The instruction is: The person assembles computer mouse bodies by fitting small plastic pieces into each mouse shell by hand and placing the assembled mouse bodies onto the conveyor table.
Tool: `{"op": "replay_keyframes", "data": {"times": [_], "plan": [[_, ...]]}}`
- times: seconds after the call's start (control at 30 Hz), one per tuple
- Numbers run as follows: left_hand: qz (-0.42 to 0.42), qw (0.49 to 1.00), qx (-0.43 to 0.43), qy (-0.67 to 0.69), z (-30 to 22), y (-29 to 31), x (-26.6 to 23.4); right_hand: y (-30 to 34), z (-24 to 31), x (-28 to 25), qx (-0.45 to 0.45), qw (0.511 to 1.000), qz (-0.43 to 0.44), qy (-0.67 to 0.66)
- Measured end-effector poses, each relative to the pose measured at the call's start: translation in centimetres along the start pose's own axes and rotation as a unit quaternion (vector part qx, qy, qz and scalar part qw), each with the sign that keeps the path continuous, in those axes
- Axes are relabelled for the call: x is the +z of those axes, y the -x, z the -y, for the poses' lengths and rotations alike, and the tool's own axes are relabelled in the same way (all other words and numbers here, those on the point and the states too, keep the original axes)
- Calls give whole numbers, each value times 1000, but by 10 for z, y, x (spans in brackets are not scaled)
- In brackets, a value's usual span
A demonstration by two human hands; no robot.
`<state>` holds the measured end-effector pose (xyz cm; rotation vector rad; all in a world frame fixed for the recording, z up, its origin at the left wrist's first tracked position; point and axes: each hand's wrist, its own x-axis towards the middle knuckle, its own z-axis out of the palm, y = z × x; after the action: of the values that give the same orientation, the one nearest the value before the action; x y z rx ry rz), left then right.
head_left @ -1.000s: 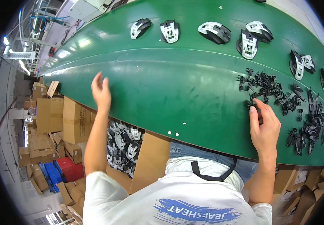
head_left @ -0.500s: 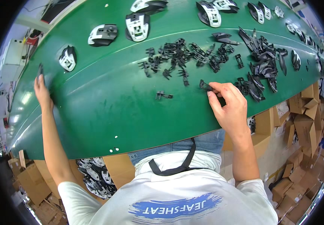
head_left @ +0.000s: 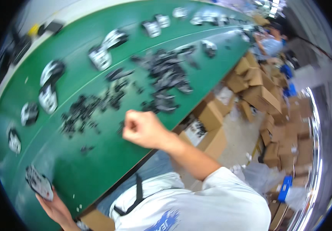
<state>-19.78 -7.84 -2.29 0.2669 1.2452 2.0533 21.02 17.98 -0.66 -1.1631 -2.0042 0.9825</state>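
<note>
My left hand [head_left: 56, 210] is closed on the lower end of a white-and-black computer mouse shell [head_left: 38, 182], held at the near left of the green bench. Over the bench's near side, my right hand [head_left: 143, 130] is curled with its fingers pinched together. A small black plastic clip [head_left: 120, 128] shows dimly at its fingertips, blurred by motion. Beyond that hand lies a pile of small black plastic clips [head_left: 85, 111]. Farther right is a heap of dark curved side panels [head_left: 166, 73]. A single black clip [head_left: 86, 149] rests apart, left of my right hand.
More mouse shells [head_left: 100, 57] stand in a row along the far side of the green bench [head_left: 108, 161]. Small white bits [head_left: 78, 208] lie near its front edge. Open cardboard boxes [head_left: 212, 142] stand below on the right. Another person [head_left: 268, 42] is farther along the bench.
The view has swung right and tilted. My left hand has come nearer, and the mouse shell in it now shows its face. The right hand stays pinched, its clip now mostly hidden.
</note>
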Motion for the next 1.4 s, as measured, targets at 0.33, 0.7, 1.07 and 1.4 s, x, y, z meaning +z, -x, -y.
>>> {"op": "replay_keyframes", "data": {"times": [0.33,0.7,1.07,1.4], "plan": [[190,980,-26,-54,20,22,132,-4,-3,-18,-15,998,-56,-32],[245,962,-95,74,45,10,63,-3,30,-33,-97,995,18,-30],[278,892,-251,252,80,67,185,28,100,-1,11,961,75,-264],[308,921,-208,120,79,92,185,6,120,29,-157,988,5,1]]}}
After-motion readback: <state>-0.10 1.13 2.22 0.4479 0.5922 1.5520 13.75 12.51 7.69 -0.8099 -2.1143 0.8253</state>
